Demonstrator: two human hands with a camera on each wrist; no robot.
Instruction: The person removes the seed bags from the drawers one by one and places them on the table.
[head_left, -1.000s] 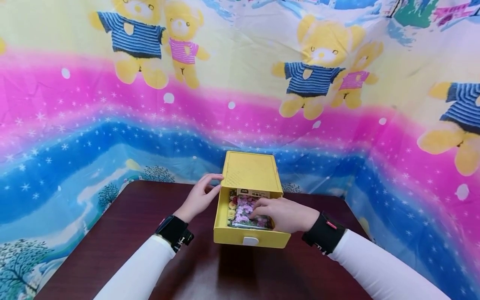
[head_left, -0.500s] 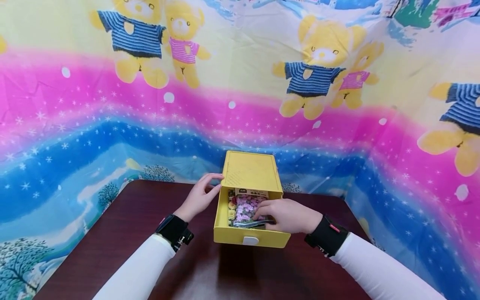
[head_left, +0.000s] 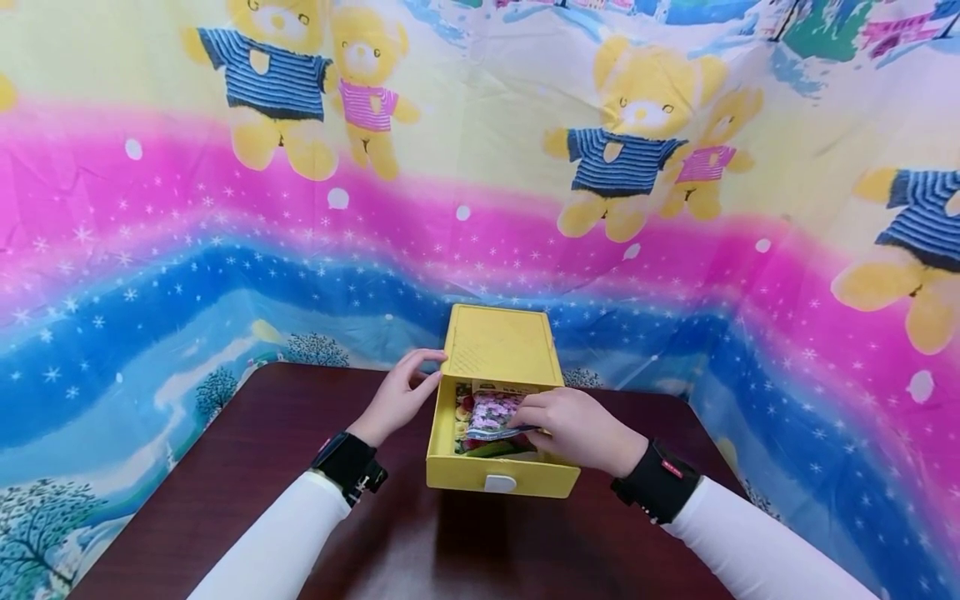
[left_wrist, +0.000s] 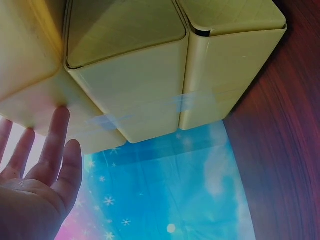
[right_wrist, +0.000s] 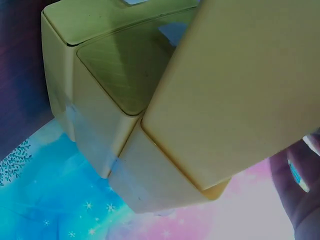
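Observation:
A yellow drawer cabinet (head_left: 502, 340) stands on the table, its top drawer (head_left: 461, 472) pulled out toward me. Inside the drawer my right hand (head_left: 583, 427) pinches a seed packet (head_left: 491, 413) printed with pink-purple flowers, its near edge lifted and tilted. Other flower-printed packets (head_left: 495, 449) lie beneath it on the drawer bottom. My left hand (head_left: 399, 400) is at the cabinet's left side, fingertips at its upper edge. In the left wrist view the fingers (left_wrist: 54, 142) are extended against the yellow side wall. Most of the right hand's fingertips are hidden behind the packet and hand.
The dark red-brown table (head_left: 247, 467) spreads around the cabinet. A printed bear curtain (head_left: 480, 167) hangs close behind. Stacked lower units (left_wrist: 130, 95) of the cabinet, joined by clear tape, show in the wrist views. A white handle (head_left: 500, 482) sits on the drawer front.
My right hand has drawn the purple-flower packet's near edge up and back, baring packets underneath near the drawer front. The left hand has stayed at the cabinet's side.

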